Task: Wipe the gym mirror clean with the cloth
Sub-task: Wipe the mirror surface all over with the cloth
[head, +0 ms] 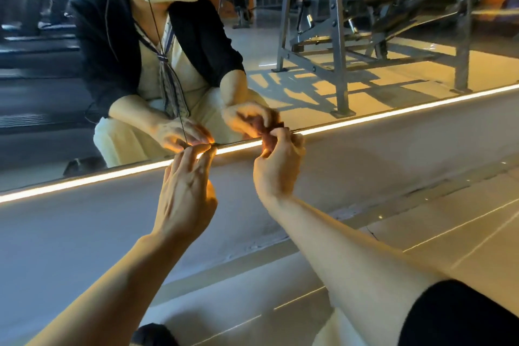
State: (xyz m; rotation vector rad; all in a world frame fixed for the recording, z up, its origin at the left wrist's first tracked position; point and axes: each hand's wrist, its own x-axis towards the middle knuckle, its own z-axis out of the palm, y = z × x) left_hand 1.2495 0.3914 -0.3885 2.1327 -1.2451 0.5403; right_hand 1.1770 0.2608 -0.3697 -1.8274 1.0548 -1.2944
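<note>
Two hands, frame centre | right hand (276, 166) fingers clamped on small reddish-brown soft cloth (266, 141), light, bunch it firmly | left hand (186, 191) fingers loosely apart, touching lower edge of large wall-mounted gym mirror (280, 45).

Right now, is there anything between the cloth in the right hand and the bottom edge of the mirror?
Nothing visible. The right hand holds the bunched reddish cloth right at the mirror bottom edge, above the lit strip. The left hand touches the edge further left, not in the way.
</note>
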